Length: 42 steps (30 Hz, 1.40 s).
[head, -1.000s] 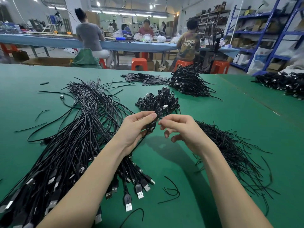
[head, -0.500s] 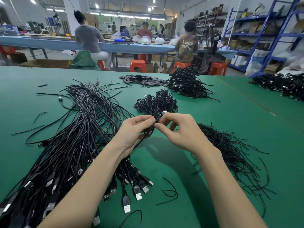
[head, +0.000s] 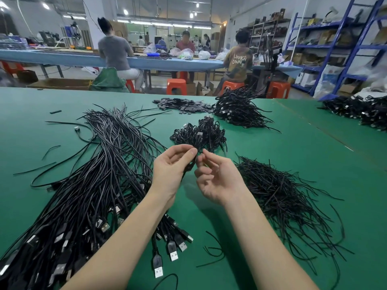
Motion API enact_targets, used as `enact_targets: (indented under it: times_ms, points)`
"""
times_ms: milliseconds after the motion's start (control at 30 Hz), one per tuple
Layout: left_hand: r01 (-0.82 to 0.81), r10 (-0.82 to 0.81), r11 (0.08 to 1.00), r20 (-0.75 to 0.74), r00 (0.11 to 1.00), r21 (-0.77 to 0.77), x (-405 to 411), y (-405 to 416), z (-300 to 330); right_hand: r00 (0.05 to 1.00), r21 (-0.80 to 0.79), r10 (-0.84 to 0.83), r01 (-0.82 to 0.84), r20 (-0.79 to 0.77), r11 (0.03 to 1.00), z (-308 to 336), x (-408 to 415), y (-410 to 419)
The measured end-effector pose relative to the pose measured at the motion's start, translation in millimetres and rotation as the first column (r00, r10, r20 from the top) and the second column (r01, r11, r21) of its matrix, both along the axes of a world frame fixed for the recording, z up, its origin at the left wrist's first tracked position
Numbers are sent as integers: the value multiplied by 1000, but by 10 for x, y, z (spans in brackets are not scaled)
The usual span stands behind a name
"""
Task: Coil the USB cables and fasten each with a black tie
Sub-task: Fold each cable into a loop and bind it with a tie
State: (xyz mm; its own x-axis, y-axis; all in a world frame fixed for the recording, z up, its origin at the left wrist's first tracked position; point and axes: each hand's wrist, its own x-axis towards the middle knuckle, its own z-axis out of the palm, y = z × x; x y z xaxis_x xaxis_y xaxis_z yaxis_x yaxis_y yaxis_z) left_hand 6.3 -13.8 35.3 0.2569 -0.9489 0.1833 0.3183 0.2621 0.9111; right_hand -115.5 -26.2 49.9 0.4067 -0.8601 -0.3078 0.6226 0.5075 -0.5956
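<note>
My left hand (head: 171, 166) pinches a small coiled black USB cable (head: 192, 163) above the green table (head: 314, 155). My right hand (head: 217, 181) is beside it, fingertips at the coil, pinching the thin black tie around it; the tie is mostly hidden. A big bundle of uncoiled USB cables (head: 88, 195) lies under my left forearm, plugs toward me. A heap of loose black ties (head: 278, 197) lies to the right of my right hand. Just beyond my hands lies a pile of coiled cables (head: 201, 132).
A larger heap of coiled cables (head: 238, 109) and a flat pile of black strips (head: 182, 104) lie farther back. More cables (head: 360, 111) are at the far right. Stray ties (head: 211, 252) lie near me. People sit at a blue bench (head: 62, 57) behind.
My right hand has turned palm-up and dropped slightly lower beside the coil. My left hand keeps its pinch on the coil at about the same place.
</note>
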Motion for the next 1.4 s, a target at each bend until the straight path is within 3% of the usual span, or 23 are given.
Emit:
enact_targets:
  times_ms: [67,167,267,400,467,533,600,700,867,967,1167,1233,1300,1367,1400]
  points:
    - [-34,35,998,-23,999,50,-37,-97,9,957,-148,-64,22,-283,989,-65,-12,-24]
    - [-118,133,981,-90,987,156,-87,-444,63,768,-364,-298,91,-566,927,-260,-28,-37]
    - [-143,156,969,-53,986,202,-105,-923,160,680,-506,-442,119,-585,854,-404,1,-26]
    - [-199,149,954,223,963,223,-114,-1479,246,623,-564,-470,55,-625,824,-448,43,-25]
    - [-222,104,952,460,882,210,-93,-1635,229,638,-554,-480,100,-602,827,-463,33,-40]
    - [-210,10,955,685,729,208,-54,-1702,192,658,-550,-481,119,-580,826,-472,22,-46]
    - [-191,-51,959,790,612,210,-17,-1698,182,660,-554,-481,117,-577,824,-477,21,-50]
    - [-185,-34,966,797,604,181,48,-1580,190,661,-555,-481,116,-576,823,-487,20,-52]
    - [-180,25,973,714,699,142,203,-1144,151,624,-581,-501,91,-600,809,-494,1,-56]
    - [-110,-33,977,639,769,183,284,-737,93,617,-590,-509,88,-600,802,-506,2,-47]
    - [5,-144,979,675,723,202,291,-213,-84,580,-624,-524,35,-624,781,-548,23,-33]
    - [-19,-116,984,728,676,175,230,-189,-130,505,-661,-545,-71,-669,747,-544,24,-37]
    - [-81,-38,989,753,657,121,188,-193,-124,298,-671,-601,-345,-741,656,-532,35,-20]
    - [-121,10,988,745,667,95,198,-200,-92,59,-530,-647,-633,-760,565,-534,92,28]
    - [-123,12,988,734,679,98,221,-197,-75,-16,-455,-653,-704,-757,545,-530,129,44]
